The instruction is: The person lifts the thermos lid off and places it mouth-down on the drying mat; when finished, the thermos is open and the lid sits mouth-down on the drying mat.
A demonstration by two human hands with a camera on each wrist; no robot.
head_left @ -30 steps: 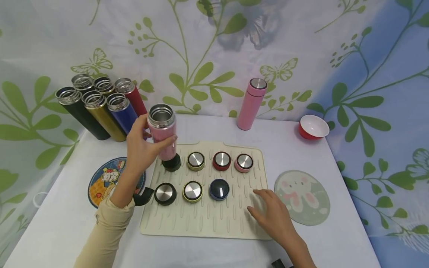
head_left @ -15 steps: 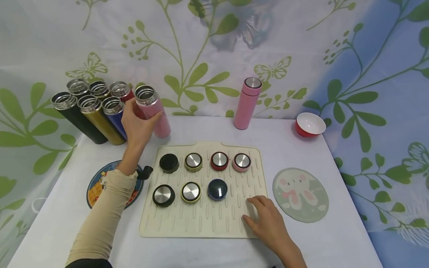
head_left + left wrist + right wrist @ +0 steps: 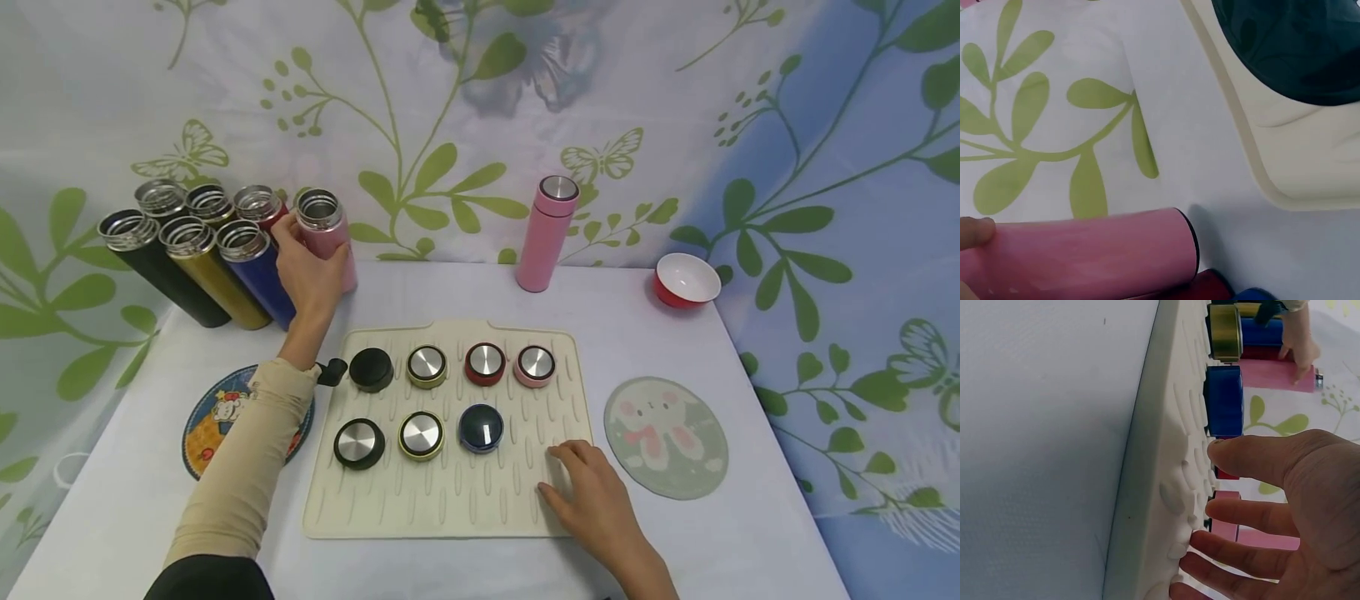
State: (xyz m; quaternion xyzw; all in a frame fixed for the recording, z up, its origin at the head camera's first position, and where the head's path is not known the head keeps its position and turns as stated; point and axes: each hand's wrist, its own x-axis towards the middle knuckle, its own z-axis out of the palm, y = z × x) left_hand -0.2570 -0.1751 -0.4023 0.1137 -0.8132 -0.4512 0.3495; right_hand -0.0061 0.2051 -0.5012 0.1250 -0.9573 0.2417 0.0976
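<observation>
My left hand (image 3: 306,275) grips a lidless pink vacuum flask (image 3: 321,233) at the right end of a group of open flasks. In the left wrist view the pink flask (image 3: 1091,256) lies across the bottom with a fingertip on its side, and its base is beside a red flask (image 3: 1207,289). My right hand (image 3: 596,504) is over the right front part of a cream mat (image 3: 465,517), fingers relaxed, holding nothing. Several steel-topped lids stand on that mat, among them a red lid (image 3: 484,364), a pink lid (image 3: 535,366) and a dark blue lid (image 3: 481,428).
Open flasks, including a blue one (image 3: 258,271) and a gold one (image 3: 217,279), lean at the back left. A capped pink flask (image 3: 546,242) stands at the back, with a red bowl (image 3: 678,296) to its right. Round mats with a bunny (image 3: 667,437) and cartoon (image 3: 206,425) flank the lids.
My left hand has carried the pink flask from over the black lid back and left to beside the other flasks. My right hand has shifted slightly left over the mat.
</observation>
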